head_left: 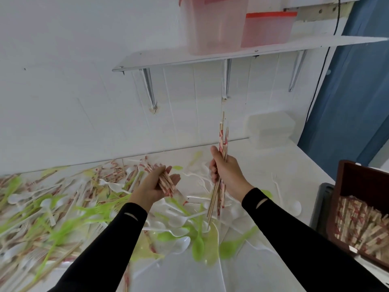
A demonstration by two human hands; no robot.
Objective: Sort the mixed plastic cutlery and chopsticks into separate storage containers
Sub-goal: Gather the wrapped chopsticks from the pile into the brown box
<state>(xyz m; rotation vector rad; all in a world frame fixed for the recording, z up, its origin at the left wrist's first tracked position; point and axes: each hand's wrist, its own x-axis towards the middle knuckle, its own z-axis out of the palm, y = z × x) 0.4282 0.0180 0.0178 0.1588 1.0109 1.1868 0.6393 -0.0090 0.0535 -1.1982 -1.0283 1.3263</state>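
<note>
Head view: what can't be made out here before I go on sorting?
All in the head view:
1. Brown box: cut off by the right edge; its far side is unseen.
2. Tubs on the shelf: tops cut by the upper edge, and frosted walls hide the contents.
3. Pile at left: blurred, pieces uncountable.
4. Chopsticks in the right hand and the bundle in the left hand: number unclear, fingers cover them.

cutlery heap point(63, 207) left, shelf point(231, 53) overhead
</note>
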